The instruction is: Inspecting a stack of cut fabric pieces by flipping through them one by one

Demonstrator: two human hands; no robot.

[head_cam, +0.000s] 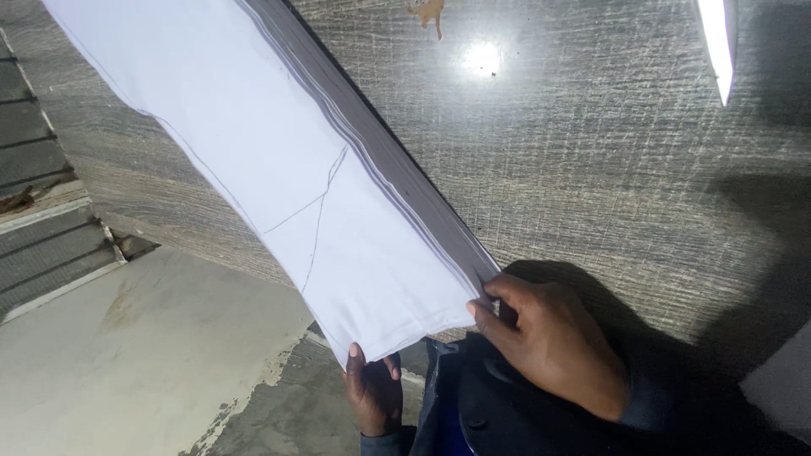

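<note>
A thick stack of white fabric layers (279, 169) lies along the edge of a grey textured table (608, 169), running from top left down to the near corner. Thin pencil lines are drawn on the top layer. My left hand (372, 388) holds the near overhanging corner of the stack from beneath, thumb on top. My right hand (549, 333) pinches the stack's near right corner at the layered grey edge, fingers curled on it.
A concrete floor (144, 355) shows below the table edge at the left, with stepped slabs (42, 245) farther left. A brown stain (429, 13) and a light glare (483, 57) mark the table top. A bright white strip (718, 42) sits at the top right.
</note>
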